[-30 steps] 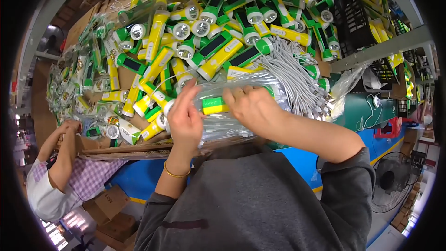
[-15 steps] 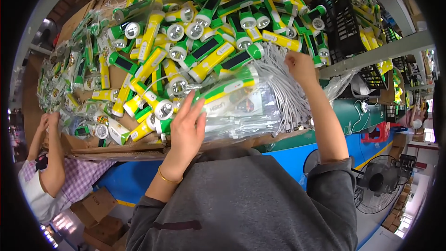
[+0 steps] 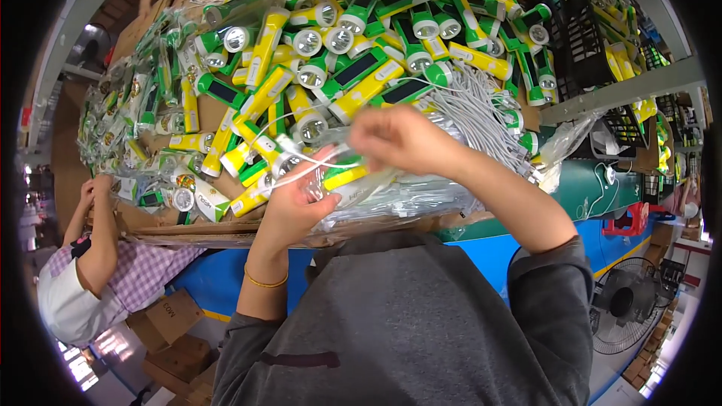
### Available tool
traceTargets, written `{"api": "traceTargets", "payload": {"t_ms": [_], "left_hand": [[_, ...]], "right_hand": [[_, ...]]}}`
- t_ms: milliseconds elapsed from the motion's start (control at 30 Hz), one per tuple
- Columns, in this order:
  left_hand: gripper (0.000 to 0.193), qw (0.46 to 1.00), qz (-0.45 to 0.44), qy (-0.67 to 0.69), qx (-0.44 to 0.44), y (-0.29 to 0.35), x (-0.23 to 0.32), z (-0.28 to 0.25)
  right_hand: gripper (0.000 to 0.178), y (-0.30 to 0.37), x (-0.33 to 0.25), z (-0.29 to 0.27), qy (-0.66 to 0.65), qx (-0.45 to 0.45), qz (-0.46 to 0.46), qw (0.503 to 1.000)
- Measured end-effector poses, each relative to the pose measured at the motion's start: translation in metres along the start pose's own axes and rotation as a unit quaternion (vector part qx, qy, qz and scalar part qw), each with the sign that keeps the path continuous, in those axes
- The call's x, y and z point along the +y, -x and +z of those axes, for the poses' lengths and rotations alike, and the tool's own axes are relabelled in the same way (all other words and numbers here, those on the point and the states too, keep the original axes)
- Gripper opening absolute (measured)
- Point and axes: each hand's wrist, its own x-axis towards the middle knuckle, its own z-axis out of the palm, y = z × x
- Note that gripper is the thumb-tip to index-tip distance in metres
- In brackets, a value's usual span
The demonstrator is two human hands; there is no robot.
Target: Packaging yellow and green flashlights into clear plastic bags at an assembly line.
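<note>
Head | left hand (image 3: 292, 207) grasps bagged flashlight (image 3: 346, 177), left of cable bundle (image 3: 475, 116) | right hand (image 3: 406, 139) blurred, can't tell grip | white cable (image 3: 306, 156) could snag if yanked

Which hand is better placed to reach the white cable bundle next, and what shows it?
Probably the right hand: it is nearer the white cable bundle, while the left hand, farther away, is at the bagged green-and-yellow flashlight.
</note>
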Motion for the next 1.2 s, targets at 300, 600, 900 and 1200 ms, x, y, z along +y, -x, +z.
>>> {"api": "traceTargets", "payload": {"t_ms": [300,600,900,1200], "left_hand": [[0.068,0.999,0.0,-0.038,-0.018,-0.001,0.005,0.013],[0.057,0.991,0.063,-0.118,-0.003,-0.015,-0.011,-0.023],[0.025,0.795,0.462,-0.364,0.149,-0.036,0.027,0.073],[0.011,0.762,0.355,-0.481,0.249,-0.028,0.0,0.008]], "right_hand": [[0.011,0.039,-0.049,0.017,0.748,-0.233,0.084,0.615],[0.028,0.078,0.03,-0.052,0.381,0.147,-0.045,0.912],[0.014,0.073,0.011,0.023,0.144,0.325,-0.178,0.918],[0.01,0.107,0.006,-0.016,-0.079,0.492,-0.206,0.842]]}}
